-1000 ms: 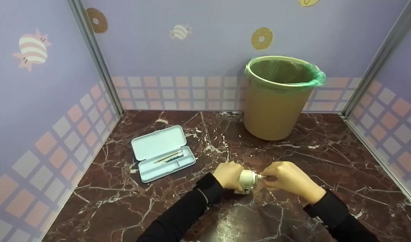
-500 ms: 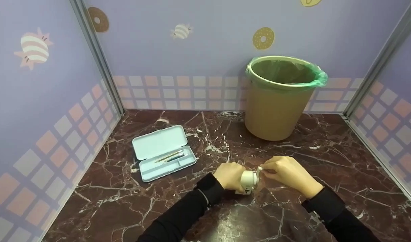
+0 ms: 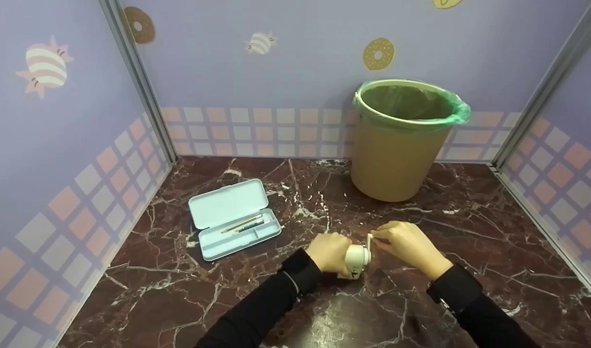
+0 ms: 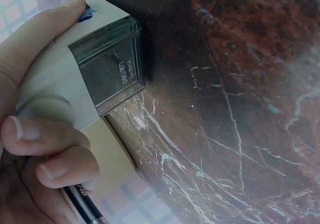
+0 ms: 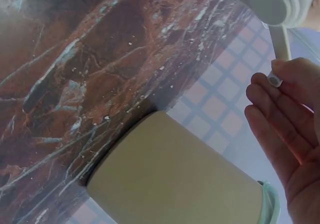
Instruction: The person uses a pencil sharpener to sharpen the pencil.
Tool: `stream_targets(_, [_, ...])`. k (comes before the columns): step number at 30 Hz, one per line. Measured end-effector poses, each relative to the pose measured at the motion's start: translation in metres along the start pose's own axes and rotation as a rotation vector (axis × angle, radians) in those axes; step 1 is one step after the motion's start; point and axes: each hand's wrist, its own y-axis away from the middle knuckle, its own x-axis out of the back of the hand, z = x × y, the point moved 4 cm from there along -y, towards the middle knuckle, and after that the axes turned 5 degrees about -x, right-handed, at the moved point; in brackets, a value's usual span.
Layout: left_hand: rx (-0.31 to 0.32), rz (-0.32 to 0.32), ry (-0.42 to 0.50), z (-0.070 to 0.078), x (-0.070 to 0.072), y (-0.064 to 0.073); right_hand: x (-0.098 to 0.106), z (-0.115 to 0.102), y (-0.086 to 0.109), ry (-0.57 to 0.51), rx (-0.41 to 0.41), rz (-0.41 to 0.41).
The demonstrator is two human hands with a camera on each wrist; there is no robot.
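My left hand [image 3: 328,252] grips a white crank pencil sharpener [image 3: 356,256] near the front middle of the table. In the left wrist view, the sharpener's dark see-through shavings drawer [image 4: 112,64] faces the tabletop. A dark pencil [image 4: 82,204] with a metal ferrule pokes out below the curled left fingers; its front end is hidden. At the sharpener's right side, the crank arm [image 3: 369,241] points up and away. My right hand [image 3: 406,245] pinches the knob [image 5: 275,79] at its end between thumb and fingers.
A light blue pencil case [image 3: 230,205] lies open at the left, with a few slim pencils [image 3: 244,225] in it. Behind the hands stands a tan bin [image 3: 394,159] with a green liner [image 3: 457,113]. Patterned wall panels [image 3: 257,87] enclose the marbled table [image 3: 145,295].
The right hand has moved the crank up and away, from pointing toward the hand to standing upright in the head view. The left hand and sharpener have stayed in place.
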Motion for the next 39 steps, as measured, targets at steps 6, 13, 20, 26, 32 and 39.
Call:
stream_targets(6, [0.001, 0.000, -0.007, 0.001, 0.000, 0.000, -0.010, 0.003, 0.001, 0.002, -0.027, -0.031])
stream_targets(13, [0.003, 0.000, -0.021, 0.001, 0.001, 0.001, -0.019, 0.002, 0.000, -0.004, -0.028, -0.062])
stream_targets(20, [0.000, 0.000, -0.016, 0.001, 0.001, 0.000, -0.024, 0.002, 0.001, -0.017, -0.029, -0.076])
stream_targets(26, [0.000, -0.008, -0.007, 0.002, 0.001, 0.001, -0.028, 0.004, 0.002, -0.038, -0.039, -0.114])
stream_targets(32, [0.001, -0.001, -0.005, 0.001, 0.001, 0.002, -0.029, 0.004, 0.001, -0.048, -0.043, -0.117])
stream_targets(39, [0.005, 0.004, -0.003, 0.001, 0.001, 0.001, -0.033, 0.002, 0.002, -0.031, -0.020, -0.151])
